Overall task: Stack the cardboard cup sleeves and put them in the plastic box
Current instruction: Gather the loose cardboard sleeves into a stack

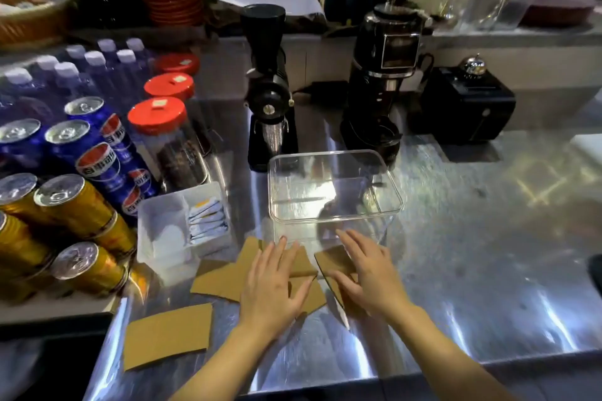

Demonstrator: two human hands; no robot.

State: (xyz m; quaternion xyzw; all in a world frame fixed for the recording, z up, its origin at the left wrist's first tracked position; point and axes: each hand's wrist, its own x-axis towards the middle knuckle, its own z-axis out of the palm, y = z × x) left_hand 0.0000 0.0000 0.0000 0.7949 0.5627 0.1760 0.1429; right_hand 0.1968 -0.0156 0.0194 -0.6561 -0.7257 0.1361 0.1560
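Several flat brown cardboard cup sleeves lie scattered on the steel counter in front of me. My left hand [272, 286] rests flat, fingers spread, on overlapping sleeves [221, 280] in the middle. My right hand [368, 277] lies flat on another sleeve [334, 259] just to the right. One sleeve [167, 334] lies apart at the near left. The clear plastic box [335, 185] stands just beyond both hands with nothing in it that I can see.
A white divided tray [153, 225] with sachets sits left of the sleeves. Soda cans [81, 205], water bottles and red-lidded jars [169, 140] crowd the left. Two black coffee grinders [270, 88] and a black box with a bell [469, 104] stand behind the plastic box.
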